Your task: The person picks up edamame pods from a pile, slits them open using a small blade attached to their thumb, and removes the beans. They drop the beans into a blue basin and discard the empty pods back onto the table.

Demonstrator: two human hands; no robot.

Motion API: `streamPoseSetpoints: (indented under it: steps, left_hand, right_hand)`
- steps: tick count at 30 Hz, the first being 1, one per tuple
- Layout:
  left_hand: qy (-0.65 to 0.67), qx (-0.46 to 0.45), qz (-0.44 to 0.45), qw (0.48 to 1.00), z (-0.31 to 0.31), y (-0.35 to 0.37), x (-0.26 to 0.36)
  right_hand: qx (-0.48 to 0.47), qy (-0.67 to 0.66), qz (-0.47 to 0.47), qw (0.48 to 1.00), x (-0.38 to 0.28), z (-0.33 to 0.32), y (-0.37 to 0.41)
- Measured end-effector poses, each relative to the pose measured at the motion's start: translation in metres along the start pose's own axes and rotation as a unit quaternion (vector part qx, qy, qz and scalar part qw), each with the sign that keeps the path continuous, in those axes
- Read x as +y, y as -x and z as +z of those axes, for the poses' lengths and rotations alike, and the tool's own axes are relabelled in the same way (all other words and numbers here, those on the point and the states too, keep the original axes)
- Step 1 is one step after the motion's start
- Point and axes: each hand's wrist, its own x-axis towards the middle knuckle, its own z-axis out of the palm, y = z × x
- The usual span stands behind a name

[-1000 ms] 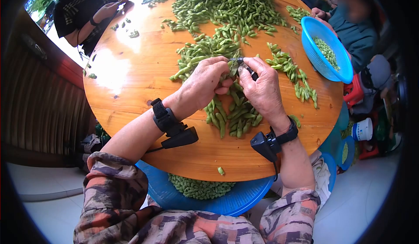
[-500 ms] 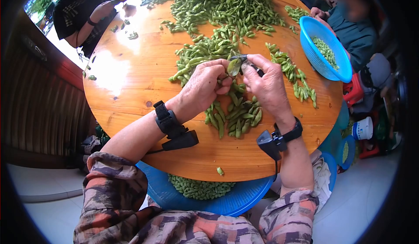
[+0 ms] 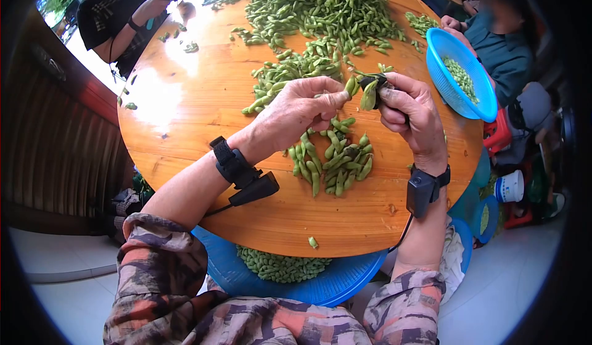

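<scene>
My left hand (image 3: 308, 103) is closed, with thumb and forefinger pinching a green edamame pod (image 3: 351, 86) above the table. Close beside it, my right hand (image 3: 412, 112) is closed on a small dark object (image 3: 381, 85) whose kind I cannot make out. A pale green, flattened pod (image 3: 369, 96) hangs at the right fingertips. Below both hands lies a small heap of edamame pods (image 3: 342, 166) on the wooden table (image 3: 259, 206). Another loose cluster of pods (image 3: 296, 67) lies just beyond my left hand.
A large pile of pods (image 3: 320, 9) covers the table's far side. At right stands a blue basket (image 3: 435, 67) with shelled beans, near a person (image 3: 502, 55). Another person (image 3: 120, 18) works at far left. Under the near edge sits a blue basin (image 3: 351, 280) holding beans.
My hands have moved apart slightly, the right one turning and shifting right. A green pod now shows in my left fingertips, and the flattened pod has moved right with my right hand.
</scene>
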Motion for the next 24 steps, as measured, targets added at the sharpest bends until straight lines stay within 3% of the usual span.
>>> streamPoseSetpoints:
  steps: [3,5,6,7,9,10,11,13,18,20,24]
  left_hand:
    - [0.027,-0.020,-0.001,0.999,0.000,0.000,-0.004]
    - [0.030,-0.005,-0.006,1.000,-0.001,0.000,-0.002]
    - [0.035,0.011,-0.011,0.999,-0.002,0.000,-0.001]
    - [0.034,0.011,-0.011,0.999,-0.003,0.000,0.001]
    - [0.015,0.054,-0.032,0.998,-0.004,0.000,0.002]
    - [0.015,0.057,-0.032,0.998,-0.004,-0.001,0.001]
    - [0.015,0.057,-0.033,0.998,-0.003,-0.001,0.002]
    - [-0.019,0.067,-0.036,0.997,-0.001,0.000,0.003]
    - [-0.031,0.063,-0.031,0.997,-0.001,0.001,0.001]
    - [-0.035,0.059,-0.029,0.997,0.000,0.001,0.001]
    - [-0.069,0.068,-0.026,0.995,-0.002,0.001,-0.001]
  right_hand:
    - [0.013,0.015,0.012,1.000,0.002,0.000,-0.003]
    - [0.103,0.086,0.040,0.990,0.005,-0.003,-0.007]
    - [0.146,0.191,0.018,0.970,0.010,-0.007,-0.008]
    - [0.147,0.191,0.018,0.970,0.013,-0.010,-0.009]
    - [0.232,0.408,-0.065,0.881,0.015,-0.010,-0.011]
    - [0.217,0.329,-0.070,0.916,0.013,-0.007,-0.010]
    - [0.217,0.329,-0.070,0.916,0.009,-0.003,-0.007]
    - [0.105,0.190,0.010,0.976,-0.002,0.013,-0.001]
    - [0.105,0.261,0.063,0.957,0.009,0.022,-0.004]
    - [0.072,0.118,0.083,0.987,0.010,0.023,-0.005]
    - [0.024,0.022,0.094,0.995,0.017,0.019,-0.006]
